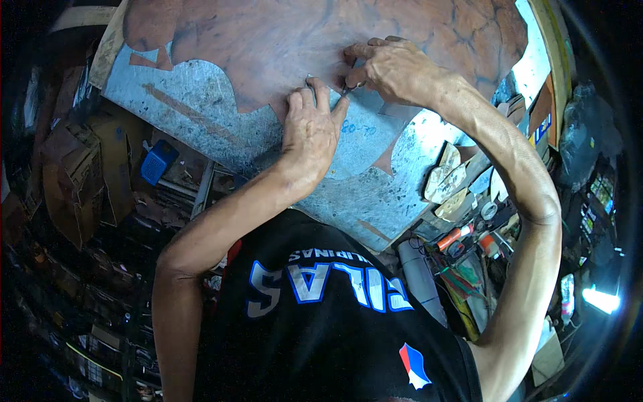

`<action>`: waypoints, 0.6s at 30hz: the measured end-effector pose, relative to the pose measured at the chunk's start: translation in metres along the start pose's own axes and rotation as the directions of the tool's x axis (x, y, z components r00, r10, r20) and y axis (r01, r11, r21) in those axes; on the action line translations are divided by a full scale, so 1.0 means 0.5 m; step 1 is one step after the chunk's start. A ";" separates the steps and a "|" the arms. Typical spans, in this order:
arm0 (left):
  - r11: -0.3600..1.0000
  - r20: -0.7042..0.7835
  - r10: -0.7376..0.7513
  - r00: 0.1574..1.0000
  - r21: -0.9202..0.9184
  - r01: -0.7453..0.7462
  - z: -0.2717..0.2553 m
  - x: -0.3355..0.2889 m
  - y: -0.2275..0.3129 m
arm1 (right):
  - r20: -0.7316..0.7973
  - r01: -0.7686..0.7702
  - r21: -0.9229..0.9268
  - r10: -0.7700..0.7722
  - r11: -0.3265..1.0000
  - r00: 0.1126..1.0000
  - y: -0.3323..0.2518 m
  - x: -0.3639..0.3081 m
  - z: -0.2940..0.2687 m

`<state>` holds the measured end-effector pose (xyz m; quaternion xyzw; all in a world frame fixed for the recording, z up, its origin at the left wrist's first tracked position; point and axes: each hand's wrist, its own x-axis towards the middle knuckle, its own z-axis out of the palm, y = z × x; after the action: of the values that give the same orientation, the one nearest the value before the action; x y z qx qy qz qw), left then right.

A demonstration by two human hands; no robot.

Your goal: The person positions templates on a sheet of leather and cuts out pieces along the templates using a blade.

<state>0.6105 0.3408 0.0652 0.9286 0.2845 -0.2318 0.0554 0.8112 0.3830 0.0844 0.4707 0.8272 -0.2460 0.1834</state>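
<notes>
A large brown leather hide with dark streaks and a ragged cut edge spreads over the far part of the worktable. My left hand lies with fingers extended and pressing near the hide's near edge, on a pale grey-blue sheet or pattern piece with handwritten marks. To its right, my right hand is closed around a thin dark tool, its tip close to my left thumb at the leather's edge. Whether the tool is a blade or a marker is hard to tell, since my fingers cover most of it.
The scuffed metal tabletop shows along the near side. Pale pattern pieces lie at its right edge, with an orange-and-white tube and other clutter below. Left of the table are cardboard boxes and a blue plastic container. A lamp glows at right.
</notes>
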 end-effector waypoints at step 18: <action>0.998 -0.017 -0.004 1.000 -0.064 0.003 -0.004 -0.002 -0.003 | -0.060 0.077 -0.062 -0.081 0.995 0.995 0.030 0.012 -0.071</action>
<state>0.6100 0.3420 0.0676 0.9279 0.2937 -0.2145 0.0821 0.8187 0.4139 0.1064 0.4393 0.8576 -0.2133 0.1617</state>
